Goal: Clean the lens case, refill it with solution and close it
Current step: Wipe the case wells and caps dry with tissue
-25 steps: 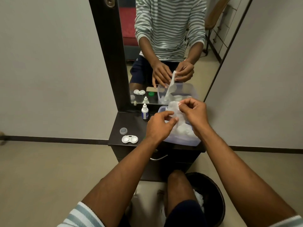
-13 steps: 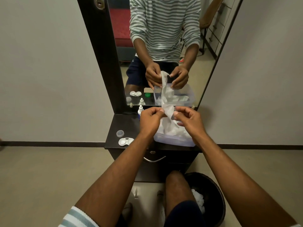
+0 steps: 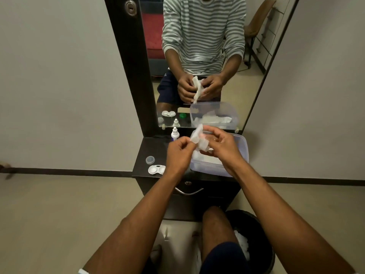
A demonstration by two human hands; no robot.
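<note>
A white tissue point(image 3: 199, 140) is pinched between my left hand point(image 3: 178, 155) and my right hand point(image 3: 222, 148), just above a clear plastic box point(image 3: 244, 153) that holds more tissues. The white lens case point(image 3: 156, 169) lies open on the dark dresser top point(image 3: 146, 149), left of my left hand. One loose round cap point(image 3: 150, 160) lies just behind it. A small solution bottle point(image 3: 174, 133) with a white nozzle stands upright by the mirror, partly hidden behind my left hand.
A tall mirror point(image 3: 197, 62) rises behind the dresser and reflects the person, the hands and a green cap. A drawer handle point(image 3: 189, 191) sits below the top. A black bin point(image 3: 254, 244) with used tissue stands on the floor beside my knee.
The tissue has been drawn up out of the box and is now bunched shorter between both hands. The view has tilted slightly, and both hands sit a little nearer.
</note>
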